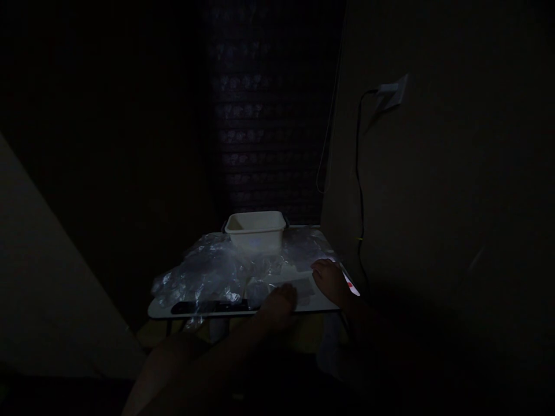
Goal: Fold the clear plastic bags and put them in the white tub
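The scene is very dim. My left hand (277, 305) is at the near edge of a small white table (323, 300), its fingers curled down at the left end of a flat greyish sheet or bag (303, 287). What lies under those fingers is hidden. To the right, my right hand (330, 282) rests over the table with its fingers stretched out, beside a lit phone-like screen (353, 287) partly covered by the hand and forearm. Crumpled clear plastic bags (203, 268) spread over the table's left side.
At the back of the table stands a white plastic tub (255, 238). More clear plastic (306, 245) lies right of it. A long dark slot (208, 307) runs along the front edge. A black cable (359, 173) hangs from a wall outlet (396, 92); a patterned blind (243, 127) covers the back.
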Available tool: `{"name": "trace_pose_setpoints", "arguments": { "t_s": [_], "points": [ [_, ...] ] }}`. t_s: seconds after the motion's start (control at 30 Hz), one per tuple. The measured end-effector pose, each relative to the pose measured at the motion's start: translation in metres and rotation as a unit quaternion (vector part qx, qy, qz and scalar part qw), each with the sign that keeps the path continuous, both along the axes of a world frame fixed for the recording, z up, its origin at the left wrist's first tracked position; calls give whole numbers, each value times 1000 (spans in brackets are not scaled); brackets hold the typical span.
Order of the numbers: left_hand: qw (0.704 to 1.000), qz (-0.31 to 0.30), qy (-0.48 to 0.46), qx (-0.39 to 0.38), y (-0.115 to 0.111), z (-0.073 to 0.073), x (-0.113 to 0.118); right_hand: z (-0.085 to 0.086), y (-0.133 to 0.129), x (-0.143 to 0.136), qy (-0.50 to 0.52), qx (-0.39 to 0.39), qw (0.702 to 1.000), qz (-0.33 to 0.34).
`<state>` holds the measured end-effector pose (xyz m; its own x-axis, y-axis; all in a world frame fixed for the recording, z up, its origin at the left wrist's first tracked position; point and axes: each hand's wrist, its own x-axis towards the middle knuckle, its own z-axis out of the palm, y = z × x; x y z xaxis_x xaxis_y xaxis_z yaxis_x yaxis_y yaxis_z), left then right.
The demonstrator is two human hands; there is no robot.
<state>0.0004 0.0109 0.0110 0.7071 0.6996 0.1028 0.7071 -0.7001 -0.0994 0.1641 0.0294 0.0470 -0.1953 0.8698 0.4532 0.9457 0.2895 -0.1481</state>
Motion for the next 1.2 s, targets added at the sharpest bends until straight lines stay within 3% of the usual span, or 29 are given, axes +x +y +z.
{"name": "trace_pose_setpoints", "arguments": {
  "t_s": [0.27,0.4,0.47,0.5,0.57,0.63,0.7,0.77,0.87,1.07,1.2],
  "points": [
    [998,-33,27,-50,-15,8,11,0,5,3,30,-23,999,-1],
    [986,32,-130,-97,-8,21,5,-7,17,8,208,-75,975,32],
    [953,78,-259,-137,1,33,0,-6,21,8,358,-136,922,55],
    [923,83,-335,-171,7,39,-4,-4,22,7,438,-178,879,68],
    [832,109,-487,-242,16,51,-10,3,21,2,573,-280,764,100],
    [738,135,-594,-292,24,59,-16,11,16,-6,643,-365,656,148],
    [664,142,-658,-324,28,63,-20,18,11,-15,656,-393,611,206],
    [622,133,-690,-346,29,63,-21,22,6,-25,646,-383,612,249],
    [601,127,-699,-366,29,61,-21,21,6,-36,635,-355,639,250],
    [599,138,-668,-419,31,59,-27,15,16,-42,645,-308,671,198],
    [615,134,-658,-413,34,57,-30,15,17,-40,648,-318,662,203]
  ]
}}
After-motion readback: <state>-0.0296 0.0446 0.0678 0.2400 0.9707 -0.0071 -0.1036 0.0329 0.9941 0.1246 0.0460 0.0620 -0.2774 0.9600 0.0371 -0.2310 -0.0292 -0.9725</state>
